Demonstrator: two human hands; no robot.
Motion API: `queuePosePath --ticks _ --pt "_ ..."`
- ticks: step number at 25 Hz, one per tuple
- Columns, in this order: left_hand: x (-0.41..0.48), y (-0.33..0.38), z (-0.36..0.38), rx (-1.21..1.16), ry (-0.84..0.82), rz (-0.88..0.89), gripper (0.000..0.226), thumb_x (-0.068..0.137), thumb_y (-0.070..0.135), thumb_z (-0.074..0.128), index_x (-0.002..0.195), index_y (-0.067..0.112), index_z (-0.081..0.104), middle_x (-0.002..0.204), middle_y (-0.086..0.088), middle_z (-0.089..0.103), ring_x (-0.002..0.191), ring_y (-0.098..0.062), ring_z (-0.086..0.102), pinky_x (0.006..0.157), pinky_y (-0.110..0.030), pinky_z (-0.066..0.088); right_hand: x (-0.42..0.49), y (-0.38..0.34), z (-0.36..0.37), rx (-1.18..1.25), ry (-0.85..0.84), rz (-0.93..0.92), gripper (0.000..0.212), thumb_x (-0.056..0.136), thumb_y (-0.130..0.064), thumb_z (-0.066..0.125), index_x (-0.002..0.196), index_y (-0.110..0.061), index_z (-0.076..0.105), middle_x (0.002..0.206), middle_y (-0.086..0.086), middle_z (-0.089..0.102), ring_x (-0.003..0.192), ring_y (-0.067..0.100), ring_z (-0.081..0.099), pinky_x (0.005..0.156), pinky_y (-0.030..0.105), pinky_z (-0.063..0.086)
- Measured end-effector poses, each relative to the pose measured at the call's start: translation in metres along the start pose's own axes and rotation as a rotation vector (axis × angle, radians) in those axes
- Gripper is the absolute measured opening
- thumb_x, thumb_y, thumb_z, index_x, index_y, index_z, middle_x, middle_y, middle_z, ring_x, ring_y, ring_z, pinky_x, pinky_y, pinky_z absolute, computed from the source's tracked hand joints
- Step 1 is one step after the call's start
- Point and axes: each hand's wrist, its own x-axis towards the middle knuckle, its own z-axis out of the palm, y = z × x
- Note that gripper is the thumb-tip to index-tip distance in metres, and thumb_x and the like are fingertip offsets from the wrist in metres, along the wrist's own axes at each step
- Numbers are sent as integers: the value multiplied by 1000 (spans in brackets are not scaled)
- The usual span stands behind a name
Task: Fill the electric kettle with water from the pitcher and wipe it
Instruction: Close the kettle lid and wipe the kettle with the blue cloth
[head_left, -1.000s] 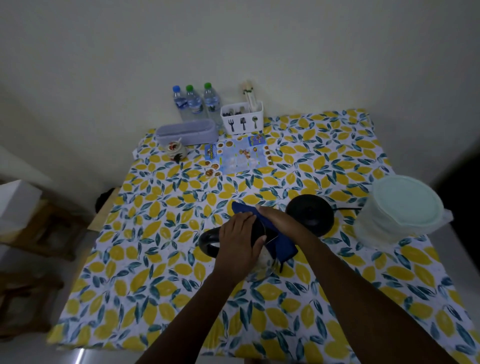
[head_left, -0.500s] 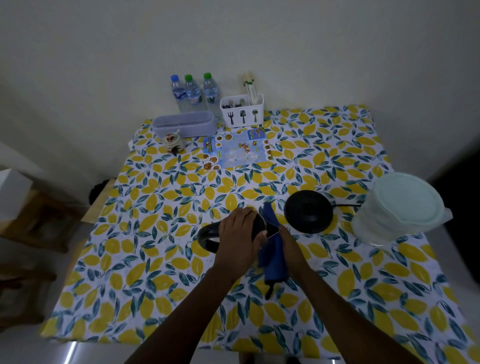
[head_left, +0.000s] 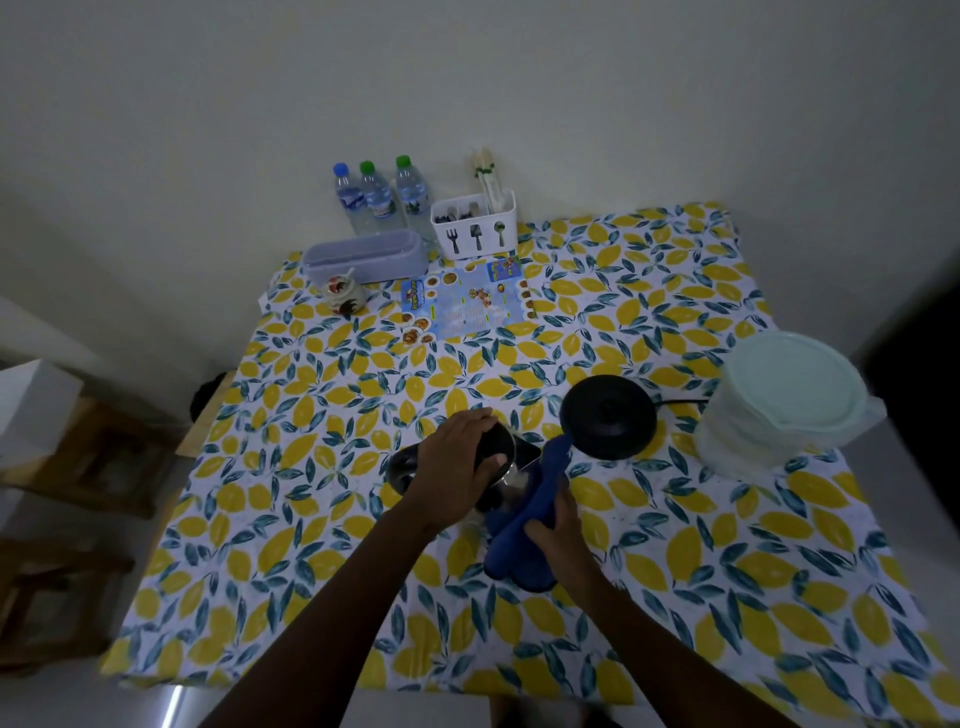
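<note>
Tablecloth (head_left: 675, 545): white ground, yellow lemons, teal-blue leaves all over. Cloth (head_left: 524, 535): solid royal blue. Kettle (head_left: 506, 462): black lid and handle, shiny metal body. Kettle base (head_left: 608, 423): plain black, black cord. Pitcher (head_left: 779, 410): translucent whitish, pale mint-green lid. Cutlery holder (head_left: 475, 228): white with black fork, knife, spoon icons. Bottles (head_left: 382, 200): clear, blue labels, one blue cap, two green. Long box (head_left: 363, 257): pale lavender-grey. Leaflet (head_left: 467, 306): light blue with food photos. Wall (head_left: 467, 78): off-white.
</note>
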Motion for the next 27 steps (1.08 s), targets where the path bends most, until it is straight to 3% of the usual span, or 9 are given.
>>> queuePosePath --ticks 2,7,12,16,22,27 --pt "2 -1 -4 -19 2 -1 53 91 33 60 137 11 45 144 -8 45 132 -26 38 107 -49 34 -5 5 3 -9 -4 2 75 91 -6 57 148 -23 11 160 8 7 143 32 22 110 48 33" --pt "1 -1 -5 -23 -24 7 55 92 34 61 139 10 44 146 -10 43 134 -27 37 109 -47 32 -24 -13 26 -107 123 -53 84 88 -31 65 151 -17 10 161 3 4 145 23 16 113 38 27" --pt "13 -19 -38 -136 -251 37 48 98 37 51 140 16 44 153 -3 34 138 -21 32 110 -40 32 -33 -33 52 -175 253 -123 105 75 -60 66 151 -20 5 161 4 4 145 25 15 115 49 23" --pt "9 -36 -47 -233 -239 18 52 94 43 54 140 22 43 147 -4 42 131 -24 42 105 -42 39 -30 -6 62 -209 324 -73 119 60 -84 56 151 -27 3 160 2 8 143 28 20 110 56 30" --pt "11 -39 -46 -226 -268 68 57 94 49 50 143 22 39 149 -4 41 132 -24 41 104 -39 36 -43 5 102 -35 490 7 111 64 -76 63 150 -26 13 154 5 25 133 29 39 102 47 44" --pt "12 -47 -39 -222 -247 115 59 93 53 51 142 22 41 147 -3 44 130 -23 43 104 -39 37 -42 -45 138 -73 729 -67 102 73 -50 72 150 -13 16 154 14 23 136 32 30 106 50 39"
